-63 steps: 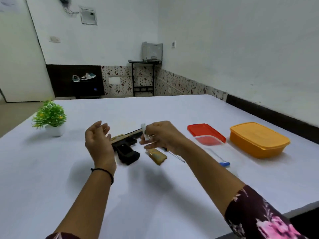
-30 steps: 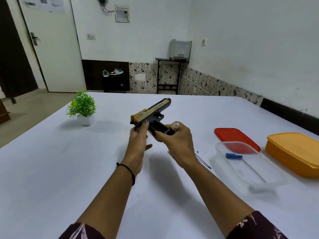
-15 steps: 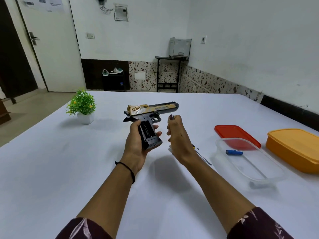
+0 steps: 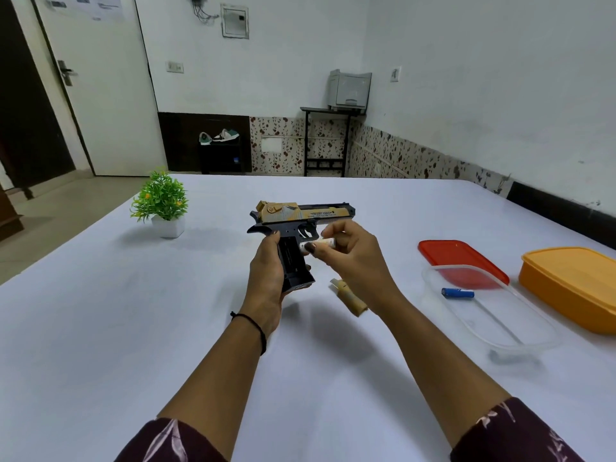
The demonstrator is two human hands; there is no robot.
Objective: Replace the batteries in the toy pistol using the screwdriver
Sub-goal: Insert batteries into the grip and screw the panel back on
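Toy pistol (image 4: 300,221): held up off the table (image 4: 133,345), centre of view, barrel pointing to the person's rt, gold slide on top, black frame below. Side of the grip faces the camera and looks dark and open.
Left hand (image 4: 266,278): wrapped round the pistol's grip from the lt and behind, thumb up near the rear of the frame. Clenched on it, carrying its whole weight.
Right hand (image 4: 353,258): just rt of the grip, below the trigger guard. Thumb and fingers pinch a small white battery (image 4: 316,244).
Battery vs pistol: lies roughly level, its lt end right at the open side of the grip. Can't tell if it's touching or already partly in.
Gold cover piece (image 4: 350,296): flat on the table, under the rt wrist, near the butt of the pistol, apart from both hands.
Clear tub (image 4: 483,315): on the table, rt of the rt forearm, w/ a blue battery (image 4: 457,292) inside.
Red lid (image 4: 460,258): behind the tub, partly under its far end.
Orange box (image 4: 573,285): far rt, lid on.
Plant (image 4: 161,201): small white pot, far lt of the table, well apart from the hands.
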